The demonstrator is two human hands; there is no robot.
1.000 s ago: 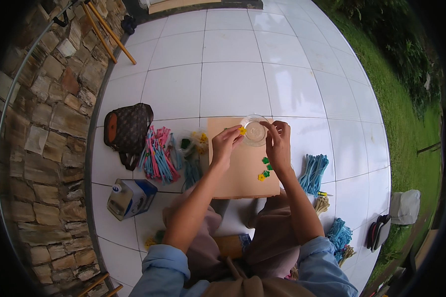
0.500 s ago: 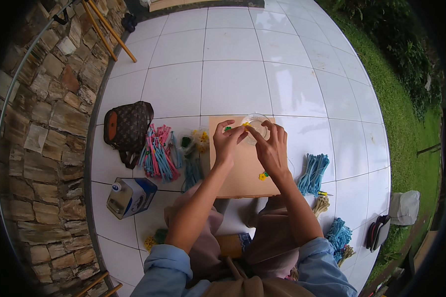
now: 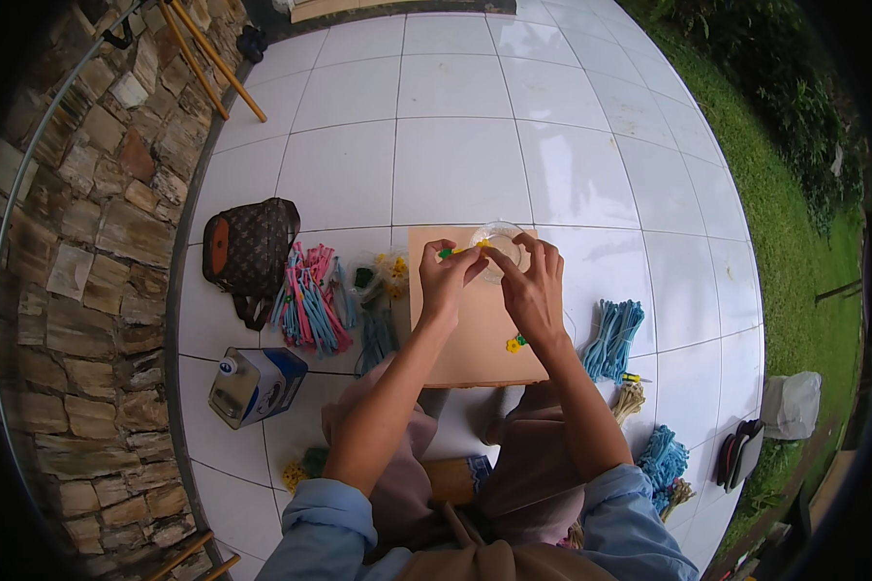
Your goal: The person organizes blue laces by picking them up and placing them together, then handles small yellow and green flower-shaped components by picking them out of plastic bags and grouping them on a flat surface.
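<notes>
My left hand (image 3: pixel 443 281) and my right hand (image 3: pixel 534 290) meet at the fingertips above the far part of a tan board (image 3: pixel 475 334). Between them they pinch a small yellow flower-shaped piece (image 3: pixel 483 244). A green piece (image 3: pixel 446 253) shows by my left fingers; whether it is joined to the yellow one I cannot tell. Just behind my fingers stands a clear round bowl (image 3: pixel 501 230), partly hidden by my right hand. Under my right wrist, another yellow flower piece (image 3: pixel 513 346) lies on the board with a green bit beside it.
Left of the board are bundled pink and blue cords (image 3: pixel 312 300), yellow and green pieces (image 3: pixel 394 271), a brown bag (image 3: pixel 250 252) and a metal can (image 3: pixel 255 387). To the right lie blue cord bundles (image 3: pixel 611 339), a yellow-handled tool (image 3: pixel 634 379) and a dark flat item (image 3: pixel 739 455).
My fingers have shifted only slightly around the yellow flower piece. More of the green piece by my left fingers shows now. Everything else stays put.
</notes>
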